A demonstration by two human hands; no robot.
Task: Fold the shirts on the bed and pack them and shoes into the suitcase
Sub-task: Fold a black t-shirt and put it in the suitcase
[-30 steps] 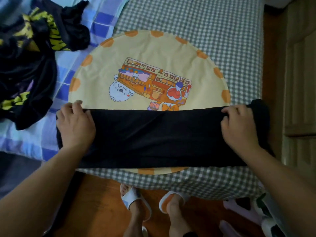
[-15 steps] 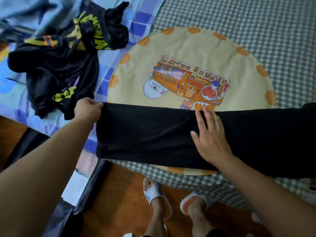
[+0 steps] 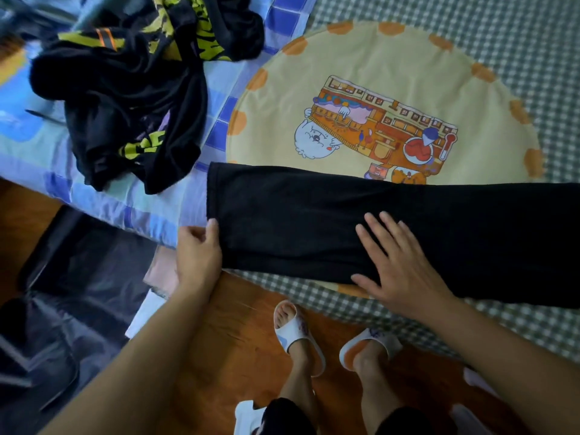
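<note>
Black shirt [image 3: 314, 221], folded into a long band, lies across the near edge of the round cushion [image 3: 392, 76]: keep your right hand [image 3: 405, 271] pressing flat, fingers spread, while your left hand [image 3: 197, 255] pinches its end to fold it over squarely.

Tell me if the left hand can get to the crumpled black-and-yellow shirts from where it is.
Probably yes. The left hand grips the folded black shirt at its end; the pile of shirts lies beyond it on the blue quilt, nothing between.
</note>
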